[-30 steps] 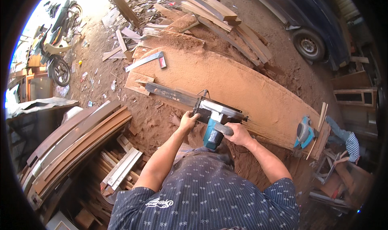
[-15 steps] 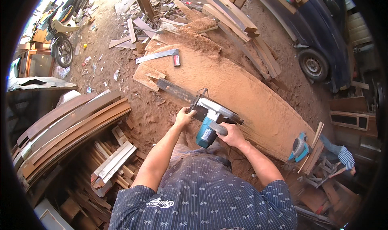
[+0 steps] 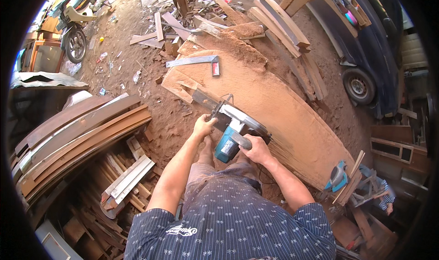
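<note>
A teal circular saw (image 3: 227, 144) with a silver blade guard rests on a dark wooden plank (image 3: 204, 98). My right hand (image 3: 257, 149) is wrapped round its grey rear handle. At the saw's front left, my left hand (image 3: 204, 125) is closed on the edge of the base, close against the plank's near side; its fingertips are partly hidden. Under the plank lies a broad wooden slab (image 3: 283, 123) coated with sawdust. A metal try square (image 3: 194, 61) lies on the slab's far end. The blade itself is hidden by the guard and the plank.
Stacked boards (image 3: 87, 141) stand at my left. A second teal power tool (image 3: 337, 176) sits at the slab's right end, near another person's striped sleeve (image 3: 388, 197). Long timbers (image 3: 279, 22) lie beyond, with a dark vehicle (image 3: 366, 63) at right and a motorbike (image 3: 75, 43) far left.
Both hands have moved with the saw along the plank toward its far left end, so less plank shows ahead. The view has shifted slightly. The striped sleeve has moved lower.
</note>
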`<state>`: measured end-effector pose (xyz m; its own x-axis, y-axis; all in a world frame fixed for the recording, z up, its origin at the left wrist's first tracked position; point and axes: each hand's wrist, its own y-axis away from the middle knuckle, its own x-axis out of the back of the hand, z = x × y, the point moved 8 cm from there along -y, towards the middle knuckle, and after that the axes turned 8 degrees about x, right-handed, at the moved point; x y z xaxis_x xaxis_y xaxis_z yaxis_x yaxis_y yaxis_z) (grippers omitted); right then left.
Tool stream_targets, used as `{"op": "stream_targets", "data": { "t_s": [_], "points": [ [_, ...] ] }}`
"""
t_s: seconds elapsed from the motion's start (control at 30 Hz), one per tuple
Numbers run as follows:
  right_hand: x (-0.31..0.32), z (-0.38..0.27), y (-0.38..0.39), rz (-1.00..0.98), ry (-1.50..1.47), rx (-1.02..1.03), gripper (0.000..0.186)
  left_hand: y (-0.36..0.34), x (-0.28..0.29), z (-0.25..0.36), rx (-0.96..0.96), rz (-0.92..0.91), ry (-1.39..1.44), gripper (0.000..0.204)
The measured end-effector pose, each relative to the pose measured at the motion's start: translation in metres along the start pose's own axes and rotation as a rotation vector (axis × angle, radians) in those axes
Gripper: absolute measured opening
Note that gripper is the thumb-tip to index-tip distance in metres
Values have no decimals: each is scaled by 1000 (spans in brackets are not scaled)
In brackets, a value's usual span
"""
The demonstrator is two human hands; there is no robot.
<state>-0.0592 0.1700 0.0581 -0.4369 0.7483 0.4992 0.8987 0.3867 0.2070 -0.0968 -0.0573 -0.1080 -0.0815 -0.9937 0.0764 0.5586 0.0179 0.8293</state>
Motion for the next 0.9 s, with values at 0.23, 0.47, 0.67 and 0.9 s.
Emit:
{"op": "stream_targets", "data": {
  "t_s": [0.23,0.47,0.67,0.9],
  "points": [
    [-18,-18,-38,-9,17,12,23,-17,39,13,-24,12,-5,41],
    [-34,-32,-71,-1,42,23,20,-29,73,27,-10,9,7,45],
    [-48,-44,-98,6,47,68,20,-40,101,39,-23,18,68,43],
    [-63,-56,-124,21,60,80,20,-54,130,50,-19,25,-1,44]
  ]
}}
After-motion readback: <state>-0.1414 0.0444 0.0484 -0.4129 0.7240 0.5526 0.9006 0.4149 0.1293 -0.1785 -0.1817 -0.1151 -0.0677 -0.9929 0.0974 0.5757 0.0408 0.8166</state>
